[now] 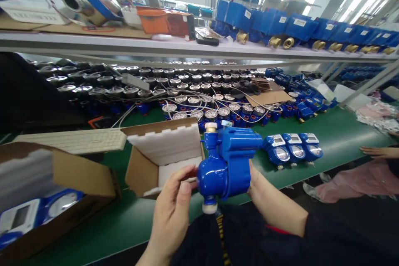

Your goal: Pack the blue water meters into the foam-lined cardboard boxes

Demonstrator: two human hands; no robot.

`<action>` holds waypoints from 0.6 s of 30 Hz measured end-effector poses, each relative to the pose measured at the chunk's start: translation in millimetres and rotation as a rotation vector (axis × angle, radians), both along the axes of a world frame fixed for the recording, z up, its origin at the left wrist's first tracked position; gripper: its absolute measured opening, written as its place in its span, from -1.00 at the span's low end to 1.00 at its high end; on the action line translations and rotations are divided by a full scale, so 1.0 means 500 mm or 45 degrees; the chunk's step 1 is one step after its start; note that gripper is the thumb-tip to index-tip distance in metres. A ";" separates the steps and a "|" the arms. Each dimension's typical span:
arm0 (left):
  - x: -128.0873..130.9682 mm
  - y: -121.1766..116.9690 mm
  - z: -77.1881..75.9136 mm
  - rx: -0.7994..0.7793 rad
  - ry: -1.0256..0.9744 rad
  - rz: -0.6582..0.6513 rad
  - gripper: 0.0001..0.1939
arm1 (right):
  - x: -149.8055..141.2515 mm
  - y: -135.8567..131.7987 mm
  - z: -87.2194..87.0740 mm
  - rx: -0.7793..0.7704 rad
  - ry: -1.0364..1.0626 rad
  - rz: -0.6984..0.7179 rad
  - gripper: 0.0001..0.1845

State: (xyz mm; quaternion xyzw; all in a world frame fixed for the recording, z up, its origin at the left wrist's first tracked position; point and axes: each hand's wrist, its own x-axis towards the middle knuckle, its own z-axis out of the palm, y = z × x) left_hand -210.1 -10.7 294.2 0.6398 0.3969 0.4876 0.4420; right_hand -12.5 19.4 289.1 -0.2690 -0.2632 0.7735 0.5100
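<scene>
Two bare hands hold a blue water meter (pixel 226 162) up in the lower centre of the frame, above the near edge of a green counter (pixel 336 133). The left hand (pixel 171 212) rises from the bottom centre, its fingers curled against the meter's rounded left side, thumb and fingertips touching the body. The right hand (pixel 258 187) comes in from the lower right and grips the meter from behind; most of its fingers are hidden by the blue housing, so how far they wrap cannot be told. The meter stands roughly upright, with a white cap at its top end and another at its bottom end. Just behind it to the left sits an open cardboard box (pixel 156 158) lined with white foam. At the lower left, a second open carton (pixel 62 199) holds another blue meter with a dial face. A white keyboard (pixel 77 140) lies at middle left. To the right of the held meter, three blue meters (pixel 293 147) stand in a row on the counter. Further back, rows of dial-faced meters (pixel 193 91) with white cables fill the middle of the frame. A shelf (pixel 187 45) across the top carries blue meters with brass fittings. At the right edge, another person's hand (pixel 378 151) rests on the counter
</scene>
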 end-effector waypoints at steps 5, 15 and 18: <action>0.012 0.003 0.024 -0.375 -0.089 -0.284 -0.11 | -0.030 -0.005 0.047 -0.191 0.077 -0.207 -0.41; 0.010 -0.020 -0.023 -0.690 -0.856 -0.108 -0.20 | -0.045 -0.072 0.102 0.078 -0.141 0.007 -0.36; -0.007 -0.025 -0.043 -0.673 -0.938 -0.117 -0.21 | -0.045 -0.081 0.099 0.050 -0.195 0.004 -0.36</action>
